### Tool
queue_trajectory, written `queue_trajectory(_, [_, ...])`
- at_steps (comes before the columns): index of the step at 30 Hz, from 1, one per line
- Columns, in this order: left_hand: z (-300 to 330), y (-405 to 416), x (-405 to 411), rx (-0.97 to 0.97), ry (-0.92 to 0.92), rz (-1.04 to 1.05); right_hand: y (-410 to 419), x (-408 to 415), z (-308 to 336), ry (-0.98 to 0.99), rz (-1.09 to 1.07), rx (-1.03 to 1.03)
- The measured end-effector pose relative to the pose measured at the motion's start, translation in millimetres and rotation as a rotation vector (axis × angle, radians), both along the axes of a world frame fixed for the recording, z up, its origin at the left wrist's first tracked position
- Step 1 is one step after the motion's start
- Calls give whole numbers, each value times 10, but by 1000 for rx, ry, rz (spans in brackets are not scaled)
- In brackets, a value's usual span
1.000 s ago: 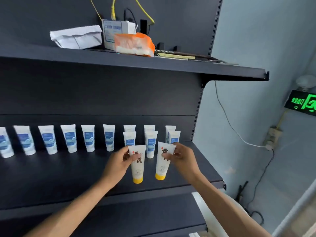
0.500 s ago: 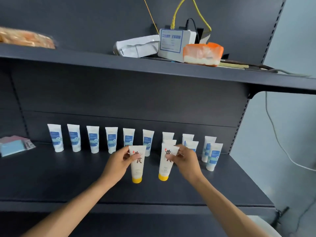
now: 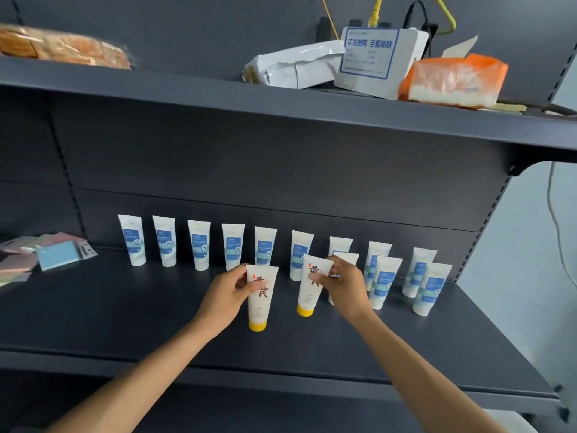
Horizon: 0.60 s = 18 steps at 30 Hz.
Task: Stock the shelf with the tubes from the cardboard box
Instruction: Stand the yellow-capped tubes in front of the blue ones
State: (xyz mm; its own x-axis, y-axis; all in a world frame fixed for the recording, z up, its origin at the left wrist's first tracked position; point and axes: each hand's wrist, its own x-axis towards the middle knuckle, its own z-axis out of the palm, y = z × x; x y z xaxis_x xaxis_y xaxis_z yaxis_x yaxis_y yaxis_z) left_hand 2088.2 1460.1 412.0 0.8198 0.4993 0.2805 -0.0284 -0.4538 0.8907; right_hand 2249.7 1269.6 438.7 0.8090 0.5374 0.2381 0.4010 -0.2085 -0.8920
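**Caller:** Swung left, that's what the view has done since a second ago; the hands and their two tubes sit just as they did, and a pile of coloured packets [image 3: 46,256] has come into view at the far left of the shelf [image 3: 125,317]

**Analyst:** Big picture first: the shelf runs wide, with a back row of blue-label tubes [image 3: 199,249] standing cap-down, doubling up to a second rank on the right

**Caller:** And the cardboard box?

**Analyst:** Not in view, so I can't say what's left in it. On the upper shelf [image 3: 281,107] sit a white device box [image 3: 374,62], an orange tissue pack [image 3: 452,81] and a white bag [image 3: 293,65]

**Caller:** Now the hands

**Analyst:** Left hand [image 3: 223,296] pinches the crimped top of the left yellow-cap tube [image 3: 260,296], thumb across its face. Right hand [image 3: 345,284] pinches the top of the right yellow-cap tube [image 3: 312,285]. Both tubes stand in front of the blue row

**Caller:** What does the next move turn on?

**Analyst:** Their long axes. The left one stands near upright on its cap; the right one leans, top toward the right hand. Each hand is beside its own tube's top, so I'd judge the right one needs straightening before letting go, or it may tip
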Motion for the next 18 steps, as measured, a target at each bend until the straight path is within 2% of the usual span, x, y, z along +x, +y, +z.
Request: queue_trajectory(18, [-42,140,223,-42,-37,63,562,525,-258,-10,94,-71])
